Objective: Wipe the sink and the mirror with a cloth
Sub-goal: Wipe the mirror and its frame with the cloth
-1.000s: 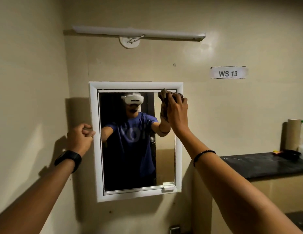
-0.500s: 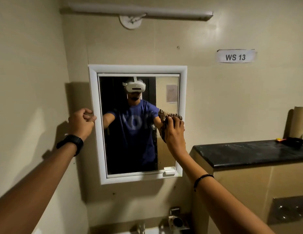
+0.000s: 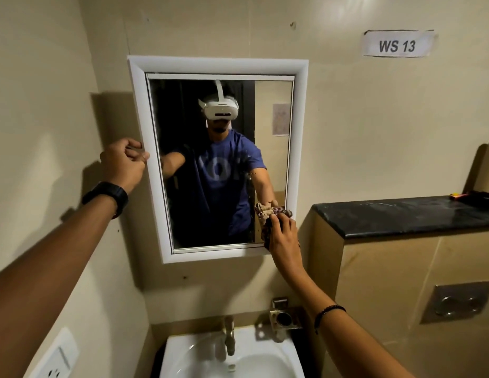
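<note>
A white-framed mirror (image 3: 139, 110) hangs on the beige wall. My right hand (image 3: 284, 238) presses a crumpled brown patterned cloth (image 3: 269, 212) against the glass at the mirror's lower right corner. My left hand (image 3: 123, 163), with a black watch on the wrist, grips the left side of the frame at mid height. Below the mirror sits a white sink (image 3: 191, 353) with a metal tap (image 3: 229, 335) at its back. The glass reflects a person in a blue shirt and my two arms.
A black stone ledge (image 3: 401, 214) runs to the right of the mirror, with small items at its far end. A metal holder (image 3: 285, 317) is fixed above the sink's right side. A flush plate (image 3: 456, 301) is lower right, a wall socket (image 3: 56, 356) lower left.
My right hand has dragged the cloth down the mirror's right side, from the top corner to the bottom corner. The view has tilted down, bringing the sink into sight. My left hand stays on the frame.
</note>
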